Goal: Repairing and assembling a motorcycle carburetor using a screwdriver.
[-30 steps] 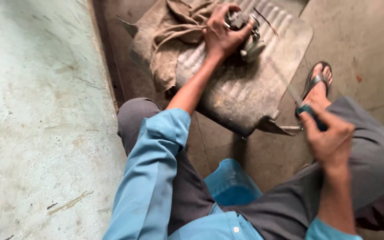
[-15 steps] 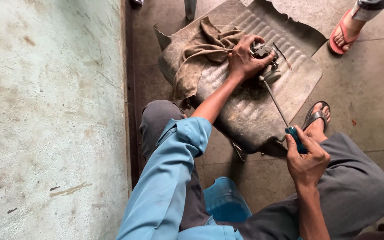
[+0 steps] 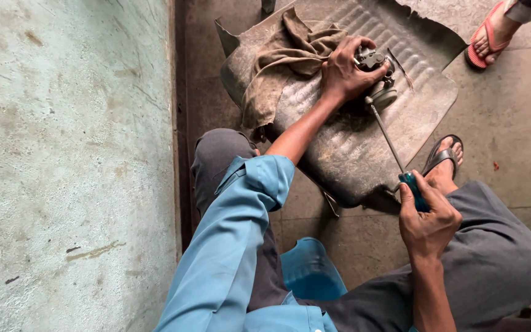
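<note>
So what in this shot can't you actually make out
- Head view: the small metal part is mostly covered by the left hand.
- Head view: the screwdriver tip is lost against the part, its handle inside the right hand.
- Head view: another person's sandalled foot is cut off by the top edge.

Rough repair workshop, floor-level work: stained concrete floor (image 3: 523, 123), scuffed painted wall (image 3: 62, 154), dirty ribbed rubber mat (image 3: 351, 147) as work surface, oily rag (image 3: 284, 61), greasy metal part (image 3: 376, 74), screwdriver (image 3: 394, 147).
</note>
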